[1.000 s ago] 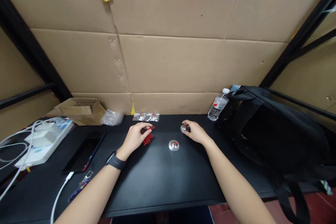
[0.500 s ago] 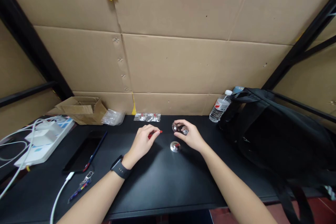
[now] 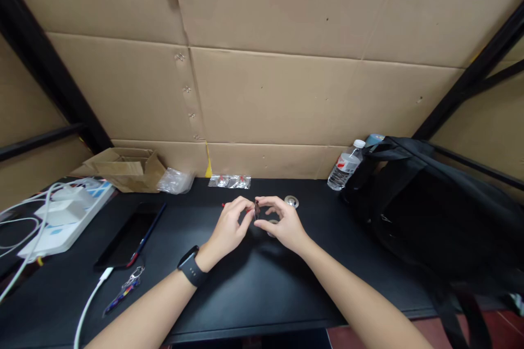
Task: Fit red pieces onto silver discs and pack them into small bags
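Observation:
Between my two hands, a small domed metal disc (image 3: 256, 210) stands on edge. My right hand (image 3: 282, 222) pinches it by its rim, thumb below and fingers above. My left hand (image 3: 230, 226) is closed on a thin red cord-like piece (image 3: 249, 210), its fingertips close against the disc's left face. Whether the cord passes through the disc is hidden by the fingers. A second metal disc (image 3: 272, 229) lies on the table, partly behind my right thumb. Another disc (image 3: 292, 202) lies just beyond my right hand.
Two bagged discs (image 3: 230, 181) lie by the cardboard wall. A paper bag (image 3: 126, 168), clear plastic wrappers (image 3: 176, 180), a power strip (image 3: 77, 223), a phone (image 3: 131, 235) and a keyring (image 3: 125, 290) are on the left. A water bottle (image 3: 346, 166) and black backpack (image 3: 434, 212) stand right.
My right hand has moved left with one disc, bringing it to my left fingertips. The disc beyond the right hand now shows on the table. The view has shifted slightly.

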The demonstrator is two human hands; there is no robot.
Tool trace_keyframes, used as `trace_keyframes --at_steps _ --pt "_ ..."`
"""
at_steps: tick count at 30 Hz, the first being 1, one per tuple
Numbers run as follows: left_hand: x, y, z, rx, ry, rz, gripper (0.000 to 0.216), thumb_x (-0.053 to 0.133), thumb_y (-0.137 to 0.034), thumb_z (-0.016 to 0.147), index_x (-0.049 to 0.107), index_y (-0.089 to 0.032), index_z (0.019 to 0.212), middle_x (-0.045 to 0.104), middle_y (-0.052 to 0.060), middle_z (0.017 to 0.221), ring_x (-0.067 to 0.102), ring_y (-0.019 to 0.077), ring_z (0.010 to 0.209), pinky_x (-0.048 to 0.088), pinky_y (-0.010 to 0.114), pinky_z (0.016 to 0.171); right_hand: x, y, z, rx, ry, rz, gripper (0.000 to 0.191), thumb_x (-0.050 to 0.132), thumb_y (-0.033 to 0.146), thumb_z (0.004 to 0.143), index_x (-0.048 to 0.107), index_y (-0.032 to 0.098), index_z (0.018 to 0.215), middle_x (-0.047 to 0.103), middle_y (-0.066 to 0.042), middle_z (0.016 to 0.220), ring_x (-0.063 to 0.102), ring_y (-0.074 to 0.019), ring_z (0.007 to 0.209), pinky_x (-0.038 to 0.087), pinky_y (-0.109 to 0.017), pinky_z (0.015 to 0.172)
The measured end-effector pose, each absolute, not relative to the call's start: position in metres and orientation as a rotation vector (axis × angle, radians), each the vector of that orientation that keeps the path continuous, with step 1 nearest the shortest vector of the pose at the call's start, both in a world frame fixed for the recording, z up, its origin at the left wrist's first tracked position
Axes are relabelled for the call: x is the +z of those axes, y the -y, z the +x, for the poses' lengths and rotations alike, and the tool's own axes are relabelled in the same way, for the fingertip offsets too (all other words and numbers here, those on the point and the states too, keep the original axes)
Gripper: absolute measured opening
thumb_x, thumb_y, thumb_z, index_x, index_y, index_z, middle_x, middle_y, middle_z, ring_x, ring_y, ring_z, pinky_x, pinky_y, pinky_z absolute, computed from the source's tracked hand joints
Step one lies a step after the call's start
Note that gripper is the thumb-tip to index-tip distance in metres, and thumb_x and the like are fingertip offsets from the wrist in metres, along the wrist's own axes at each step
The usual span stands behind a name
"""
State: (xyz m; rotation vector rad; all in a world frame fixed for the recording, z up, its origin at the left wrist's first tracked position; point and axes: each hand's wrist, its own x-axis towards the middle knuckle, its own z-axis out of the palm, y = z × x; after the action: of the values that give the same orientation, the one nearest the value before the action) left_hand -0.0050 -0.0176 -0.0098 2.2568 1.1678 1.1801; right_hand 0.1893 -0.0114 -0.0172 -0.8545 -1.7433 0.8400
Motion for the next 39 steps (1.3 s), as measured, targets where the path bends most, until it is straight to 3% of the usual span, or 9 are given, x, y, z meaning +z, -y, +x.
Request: trace_keyframes --at_steps 25,32,39 --pt "-0.012 0.024 -0.001 1.271 -1.292 2.503 0.012 0.047 -0.018 0.097 0.058 -0.023 0.095 0.068 0.004 0.096 0.061 0.0198 0.089 0.036 0.037 0.082 -0.017 0.017 0.185 0.937 1.671 -0.827 0.040 0.085 0.037 0.073 0.064 0.025 0.105 0.067 -0.010 0.129 0.069 -0.0249 0.107 0.057 -0.038 0.087" --pt "-0.010 0.022 -0.006 1.262 -1.324 2.517 0.011 0.050 -0.023 0.098 0.061 -0.023 0.096 0.071 0.004 0.099 0.063 0.0207 0.093 0.036 0.038 0.083 -0.003 0.015 0.195 0.899 1.821 -0.821 0.020 0.061 0.040 0.095 0.069 0.023 0.101 0.065 -0.009 0.119 0.066 -0.0213 0.106 0.057 -0.035 0.085" --pt "-0.006 0.026 -0.004 1.240 -1.274 2.510 0.015 0.051 -0.028 0.100 0.063 -0.024 0.094 0.072 0.003 0.100 0.064 0.0200 0.095 0.035 0.038 0.085 -0.003 0.016 0.195 0.841 1.922 -0.842 0.017 0.056 0.036 0.098 0.066 0.023 0.097 0.061 -0.008 0.115 0.064 -0.0186 0.098 0.056 -0.030 0.078"
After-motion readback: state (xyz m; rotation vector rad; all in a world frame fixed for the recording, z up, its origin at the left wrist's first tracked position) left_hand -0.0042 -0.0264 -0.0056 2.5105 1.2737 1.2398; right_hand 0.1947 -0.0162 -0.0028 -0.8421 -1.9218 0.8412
